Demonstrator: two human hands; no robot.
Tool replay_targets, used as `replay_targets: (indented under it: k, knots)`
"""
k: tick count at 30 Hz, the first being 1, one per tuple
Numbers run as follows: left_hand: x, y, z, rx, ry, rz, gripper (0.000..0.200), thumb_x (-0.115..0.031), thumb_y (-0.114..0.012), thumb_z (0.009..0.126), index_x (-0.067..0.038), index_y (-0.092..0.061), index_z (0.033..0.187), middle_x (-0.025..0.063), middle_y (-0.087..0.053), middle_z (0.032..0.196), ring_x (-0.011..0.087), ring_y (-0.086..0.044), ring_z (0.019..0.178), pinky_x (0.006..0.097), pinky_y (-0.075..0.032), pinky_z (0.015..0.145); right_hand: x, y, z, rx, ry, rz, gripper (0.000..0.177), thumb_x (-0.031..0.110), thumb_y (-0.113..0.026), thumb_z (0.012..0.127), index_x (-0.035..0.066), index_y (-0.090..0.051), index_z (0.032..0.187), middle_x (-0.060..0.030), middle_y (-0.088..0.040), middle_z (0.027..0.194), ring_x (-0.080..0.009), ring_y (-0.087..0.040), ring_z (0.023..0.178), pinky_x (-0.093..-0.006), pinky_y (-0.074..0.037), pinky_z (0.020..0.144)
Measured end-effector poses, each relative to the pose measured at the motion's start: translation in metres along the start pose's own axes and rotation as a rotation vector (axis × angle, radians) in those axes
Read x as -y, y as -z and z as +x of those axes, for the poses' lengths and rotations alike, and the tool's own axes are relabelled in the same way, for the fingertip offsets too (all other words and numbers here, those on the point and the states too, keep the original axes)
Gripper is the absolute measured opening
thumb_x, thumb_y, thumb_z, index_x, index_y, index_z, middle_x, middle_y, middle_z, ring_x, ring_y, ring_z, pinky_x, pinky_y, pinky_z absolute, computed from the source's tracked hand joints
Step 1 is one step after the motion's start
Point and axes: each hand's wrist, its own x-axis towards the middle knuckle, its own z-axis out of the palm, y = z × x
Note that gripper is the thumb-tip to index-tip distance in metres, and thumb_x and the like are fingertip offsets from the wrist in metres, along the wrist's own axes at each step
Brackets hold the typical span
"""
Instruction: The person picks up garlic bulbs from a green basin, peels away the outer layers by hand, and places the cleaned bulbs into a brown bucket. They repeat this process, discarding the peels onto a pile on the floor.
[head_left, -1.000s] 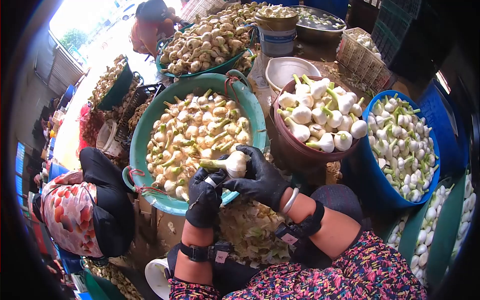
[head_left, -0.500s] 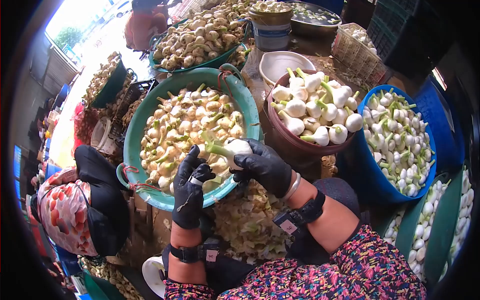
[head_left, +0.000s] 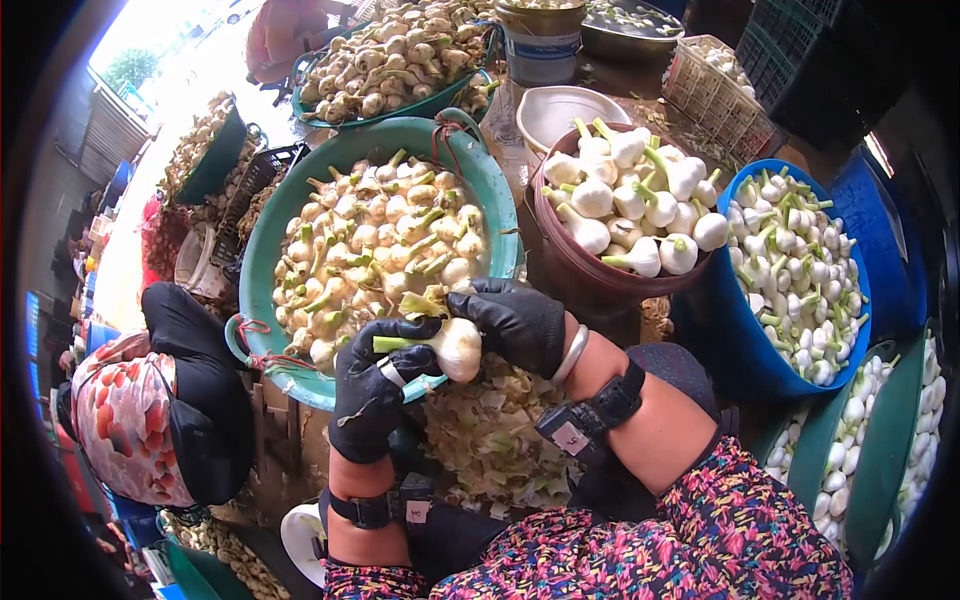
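Note:
A white garlic bulb with a green cut stem pointing left is held over the near rim of a green tub. My left hand, in a black glove with a white band on one finger, is closed around the stem side. My right hand, also gloved in black, is pinched at the top of the bulb, where a strip of loose yellowish skin hangs off. Unpeeled garlic bulbs sit in cloudy water inside the tub. Beneath my hands lies a heap of peeled-off skins.
To the right stand a maroon bucket heaped with clean bulbs and a blue tub of smaller ones. Behind are a white basin and another green tub of garlic. A person sits at the left.
The bulb has swung lower, its stem now pointing left. A strip of skin has come loose at its top. My left hand has closed in around the stem side.

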Motion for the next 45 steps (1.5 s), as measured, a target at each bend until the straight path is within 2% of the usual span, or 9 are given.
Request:
replay_targets:
  k: [6,10,14,18,24,30,36,41,45]
  knots:
    - [0.018,0.043,0.018,-0.137,-0.191,-0.064,0.025,-0.006,-0.057,0.076,0.006,-0.056,0.098,0.0171,-0.062,0.094,0.0232,-0.063,0.072,0.0332,-0.054,0.064,0.043,0.011,0.009,0.107,-0.089,0.168,0.018,0.019,-0.053,0.087,0.001,-0.053,0.085,-0.0148,-0.049,0.078,-0.0321,-0.05,0.07,-0.0393,-0.039,0.065]
    - [0.019,0.036,0.022,-0.079,-0.158,-0.27,0.028,-0.011,-0.059,0.078,0.005,-0.056,0.101,0.0176,-0.062,0.095,0.0256,-0.064,0.071,0.0359,-0.055,0.061,0.052,-0.024,-0.018,1.154,-0.49,0.018,0.039,0.034,-0.055,0.081,0.004,-0.055,0.106,-0.0222,-0.059,0.1,-0.037,-0.056,0.094,-0.0449,-0.044,0.082]
    - [0.022,0.025,0.02,-0.084,-0.122,-0.313,0.031,-0.014,-0.059,0.08,0.005,-0.055,0.104,0.0178,-0.062,0.094,0.0265,-0.064,0.069,0.0359,-0.055,0.061,0.046,0.01,0.006,0.607,-0.804,-0.019,0.059,0.033,-0.069,0.072,0.006,-0.049,0.12,-0.0195,-0.059,0.103,-0.0288,-0.058,0.097,-0.0375,-0.046,0.084]
    - [0.027,0.003,0.021,-0.031,-0.236,0.32,0.042,-0.024,-0.056,0.088,0.004,-0.05,0.118,0.0104,-0.062,0.093,0.0147,-0.06,0.07,0.028,-0.05,0.064,0.046,-0.006,0.005,-0.262,-0.556,1.036,0.051,0.01,-0.066,0.078,0.008,-0.047,0.124,-0.0065,-0.057,0.101,-0.0115,-0.055,0.085,-0.027,-0.049,0.075]
    - [0.015,-0.003,0.023,-0.045,-0.116,-0.023,0.05,-0.022,-0.056,0.087,0.003,-0.042,0.128,0.0103,-0.06,0.096,0.0161,-0.06,0.076,0.0278,-0.052,0.068,0.019,0.066,0.006,-0.254,-0.729,0.166,0.039,0.018,-0.063,0.071,0.012,-0.054,0.108,-0.0131,-0.062,0.085,-0.0246,-0.061,0.078,-0.0354,-0.048,0.073]
    - [0.011,-0.004,0.023,-0.078,-0.104,0.013,0.041,-0.011,-0.053,0.085,0.005,-0.048,0.123,0.0103,-0.06,0.094,0.0161,-0.059,0.076,0.0269,-0.051,0.068,-0.004,0.141,0.004,0.354,-0.921,-0.924,0.044,0.034,-0.057,0.077,0.02,-0.054,0.118,-0.0132,-0.051,0.123,-0.0338,-0.032,0.129,-0.0542,-0.024,0.101]
    - [0.002,0.02,0.026,-0.123,-0.172,0.048,0.043,-0.012,-0.053,0.085,0.006,-0.047,0.123,0.01,-0.06,0.095,0.0169,-0.059,0.077,0.0286,-0.05,0.07,-0.025,0.155,-0.007,0.576,-0.89,-0.941,0.057,0.045,-0.064,0.071,0.028,-0.053,0.123,-0.0112,-0.039,0.139,-0.0362,-0.02,0.134,-0.0536,-0.017,0.106]
    - [0.021,0.053,0.047,-0.068,-0.115,0.272,0.031,-0.007,-0.06,0.082,0.005,-0.057,0.11,0.0058,-0.062,0.092,0.0104,-0.057,0.076,0.0234,-0.048,0.069,0.009,0.153,0.032,0.274,-0.682,-0.559,0.054,0.039,-0.066,0.072,0.01,-0.057,0.117,-0.0165,-0.055,0.117,-0.0329,-0.05,0.112,-0.0368,-0.038,0.096]
    - [0.05,0.047,0.082,0.1,-0.192,1.235,0.034,-0.008,-0.058,0.075,-0.007,-0.061,0.109,0.0128,-0.064,0.097,0.0242,-0.061,0.087,0.0332,-0.048,0.075,0.048,0.095,0.043,-0.045,-0.644,0.195,0.039,0.024,-0.067,0.079,0.002,-0.057,0.11,-0.0115,-0.063,0.098,-0.0159,-0.059,0.087,-0.0289,-0.047,0.076]
